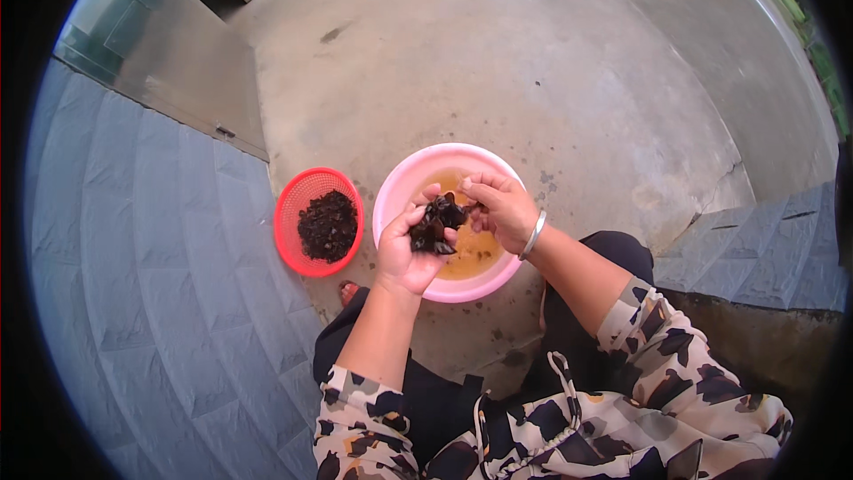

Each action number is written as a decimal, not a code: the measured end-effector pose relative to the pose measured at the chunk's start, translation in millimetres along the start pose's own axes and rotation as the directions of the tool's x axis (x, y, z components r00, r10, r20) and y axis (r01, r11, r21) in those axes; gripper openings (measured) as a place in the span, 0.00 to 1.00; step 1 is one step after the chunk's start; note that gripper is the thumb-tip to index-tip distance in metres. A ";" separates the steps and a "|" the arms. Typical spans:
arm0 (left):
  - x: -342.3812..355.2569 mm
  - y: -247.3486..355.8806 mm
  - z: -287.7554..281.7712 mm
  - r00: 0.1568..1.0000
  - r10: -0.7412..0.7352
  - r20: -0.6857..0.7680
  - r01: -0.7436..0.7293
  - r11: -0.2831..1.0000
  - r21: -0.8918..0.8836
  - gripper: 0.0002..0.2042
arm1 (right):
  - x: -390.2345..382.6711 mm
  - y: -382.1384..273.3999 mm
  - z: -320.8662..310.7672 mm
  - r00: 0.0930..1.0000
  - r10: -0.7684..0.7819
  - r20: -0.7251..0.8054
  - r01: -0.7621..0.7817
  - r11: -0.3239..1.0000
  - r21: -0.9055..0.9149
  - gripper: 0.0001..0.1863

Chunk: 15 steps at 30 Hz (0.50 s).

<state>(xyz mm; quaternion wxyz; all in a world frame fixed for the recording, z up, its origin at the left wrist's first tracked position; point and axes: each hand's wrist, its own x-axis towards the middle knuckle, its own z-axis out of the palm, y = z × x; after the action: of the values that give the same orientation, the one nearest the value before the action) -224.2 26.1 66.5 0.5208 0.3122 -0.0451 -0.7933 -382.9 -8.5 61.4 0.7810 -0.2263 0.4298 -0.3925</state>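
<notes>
A pink plastic basin (400, 180) holds cloudy yellow-brown water with small bits in it. Over it, my left hand (405, 258) cradles a clump of glossy dark pieces (432, 228) that look like wood ear fungus, fingers curled around it. Beside it at the right, my right hand (498, 213), with a silver bangle at the wrist, pinches at a dark piece on the edge of the clump. Left of the basin sits a red mesh basket (283, 218) with a heap of similar dark pieces (325, 224) inside.
I am low over a concrete floor (498, 62), with my foot (347, 292) left of the basin. A grey tiled wall (160, 284) runs along the left below a metal door (178, 71); another tiled section (755, 249) is at the right, with greenery beyond the upper right edge.
</notes>
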 end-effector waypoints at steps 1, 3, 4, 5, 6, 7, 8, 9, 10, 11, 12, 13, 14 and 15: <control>-3.3 1.2 2.6 1.000 -0.015 0.020 0.015 0.999 -0.032 0.15 | -0.7 1.1 1.0 0.999 0.041 0.034 -0.040 0.999 -0.022 0.09; -5.8 5.7 2.2 0.996 -0.059 0.072 0.065 0.995 -0.080 0.18 | -0.4 1.4 6.1 0.995 0.065 0.080 -0.065 0.998 -0.002 0.11; -7.5 8.2 1.8 0.996 -0.061 0.064 0.067 0.994 -0.089 0.18 | 1.7 3.2 7.6 0.987 0.081 0.140 -0.084 0.996 0.017 0.13; -9.6 10.6 2.0 0.997 -0.044 0.062 0.046 0.998 -0.044 0.18 | 5.2 6.2 5.9 0.972 0.055 0.227 -0.054 0.998 -0.011 0.17; -6.6 11.6 3.8 0.997 -0.038 0.073 0.038 0.999 0.001 0.18 | 5.3 2.7 4.1 0.976 0.058 0.212 -0.057 0.998 -0.014 0.17; -10.1 12.7 5.0 1.000 -0.022 0.019 0.021 0.999 0.049 0.18 | 1.3 -3.1 8.5 0.966 0.108 0.233 -0.107 0.994 -0.018 0.18; -13.6 14.6 7.1 1.000 -0.026 0.012 0.026 0.999 0.043 0.18 | -0.3 -6.4 11.4 0.954 0.157 0.255 -0.157 0.987 -0.021 0.19; -18.2 15.6 9.5 0.999 -0.013 -0.029 0.016 0.994 0.109 0.17 | -0.2 -4.7 12.0 0.949 0.165 0.267 -0.166 0.986 -0.022 0.16; -21.0 15.5 9.7 0.998 0.001 -0.067 0.010 0.984 0.177 0.16 | 1.8 -0.7 11.5 0.949 0.172 0.263 -0.173 0.985 -0.021 0.16; -22.2 14.9 7.7 0.999 0.014 -0.053 -0.004 0.983 0.185 0.16 | 4.3 3.8 11.0 0.949 0.108 0.296 -0.075 0.990 -0.120 0.15; -22.8 16.7 6.1 0.998 0.011 -0.058 -0.001 0.983 0.182 0.16 | 6.3 7.8 11.7 0.940 0.048 0.339 0.028 0.976 -0.214 0.13; -23.4 19.6 5.2 0.997 0.003 -0.083 0.009 0.989 0.146 0.16 | 8.3 8.9 12.6 0.942 0.075 0.328 -0.032 0.990 -0.135 0.12; -24.5 22.4 5.3 0.994 -0.006 -0.106 0.017 0.994 0.111 0.16 | 7.8 7.5 12.8 0.942 0.077 0.326 -0.035 0.990 -0.133 0.12; -25.4 24.7 6.8 0.993 -0.002 -0.119 0.020 0.989 0.147 0.14 | 6.8 3.8 13.1 0.937 0.092 0.336 -0.075 0.995 -0.063 0.12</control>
<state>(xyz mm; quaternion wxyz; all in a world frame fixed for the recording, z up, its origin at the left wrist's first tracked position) -201.5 34.9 93.2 0.4935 0.3968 -0.0713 -0.7706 -368.0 -11.5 62.4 0.8535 -0.2911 0.3078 -0.3035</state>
